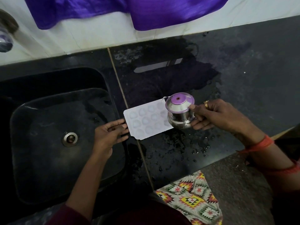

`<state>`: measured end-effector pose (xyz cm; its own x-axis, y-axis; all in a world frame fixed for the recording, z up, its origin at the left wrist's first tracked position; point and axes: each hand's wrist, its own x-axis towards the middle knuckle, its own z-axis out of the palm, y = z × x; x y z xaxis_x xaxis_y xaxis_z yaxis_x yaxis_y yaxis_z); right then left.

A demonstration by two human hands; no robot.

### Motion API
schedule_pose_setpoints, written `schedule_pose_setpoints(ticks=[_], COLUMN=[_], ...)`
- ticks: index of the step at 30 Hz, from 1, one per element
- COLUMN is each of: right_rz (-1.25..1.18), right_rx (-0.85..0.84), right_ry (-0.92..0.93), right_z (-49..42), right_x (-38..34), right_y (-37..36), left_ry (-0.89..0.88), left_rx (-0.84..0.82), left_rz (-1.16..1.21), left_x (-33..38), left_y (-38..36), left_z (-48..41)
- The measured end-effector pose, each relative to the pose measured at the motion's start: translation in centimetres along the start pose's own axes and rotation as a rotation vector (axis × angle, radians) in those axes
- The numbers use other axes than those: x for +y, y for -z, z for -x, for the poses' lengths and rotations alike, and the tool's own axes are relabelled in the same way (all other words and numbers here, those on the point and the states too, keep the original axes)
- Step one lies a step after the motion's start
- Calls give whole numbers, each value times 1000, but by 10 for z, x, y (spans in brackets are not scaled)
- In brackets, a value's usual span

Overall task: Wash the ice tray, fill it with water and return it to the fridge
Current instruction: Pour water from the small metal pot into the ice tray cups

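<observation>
The left forearm is stretched up from the lower edge of the view across the sink (40, 111) towards the ice tray (146, 120), with the left hand (108, 135) turned palm down at the tray's left short edge. Its fingers (119, 122) are only lightly curled, and that edge is pinched between them. Whether any finger lies beneath the tray cannot be told.

The right arm is brought in from the right of the tray, bent at the wrist. A steel pot (180, 114) is gripped in the right hand (215, 114), with the thumb laid on its rim and the other fingers wrapped under its rounded belly. The pot is held tilted over the tray's right end, and its mouth is turned up towards the camera, where a purple reflection is seen. A ring (206, 104) is worn on this hand and an orange thread (259, 143) is tied round the wrist.

The white tray is laid flat on the black countertop (251, 75), just right of the sink, with its rounded wells facing up. Wet patches and droplets are spread over the stone beyond and in front of the tray. A purple cloth (162, 10) is hung against the wall behind the tray, and a patterned cloth (191, 195) is seen below the counter edge in front of it.
</observation>
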<state>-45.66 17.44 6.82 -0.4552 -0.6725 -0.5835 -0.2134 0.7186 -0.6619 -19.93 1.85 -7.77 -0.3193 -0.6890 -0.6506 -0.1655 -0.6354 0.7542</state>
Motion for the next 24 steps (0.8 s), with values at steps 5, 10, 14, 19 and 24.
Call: schedule_pose_setpoints(ticks=[5,10,14,19,24], right_rz=[6,-1,-1,-26,-26], right_rx=[-1,6,1,-8,-19], right_ry=[-1,-1,-10,-3,1], right_z=[2,2,1,1,0], right_x=[-1,1,3,4,7], right_y=[1,2,3,3,4], left_ry=[0,13,4,7,-1], left_rx=[-3,2,-2,1,0], left_rz=[1,3,1,-5,-9], left_x=[-1,0,-1,-2,-2], left_y=[0,0,-1,0,0], left_z=[-1,-2,-2,-3,-2])
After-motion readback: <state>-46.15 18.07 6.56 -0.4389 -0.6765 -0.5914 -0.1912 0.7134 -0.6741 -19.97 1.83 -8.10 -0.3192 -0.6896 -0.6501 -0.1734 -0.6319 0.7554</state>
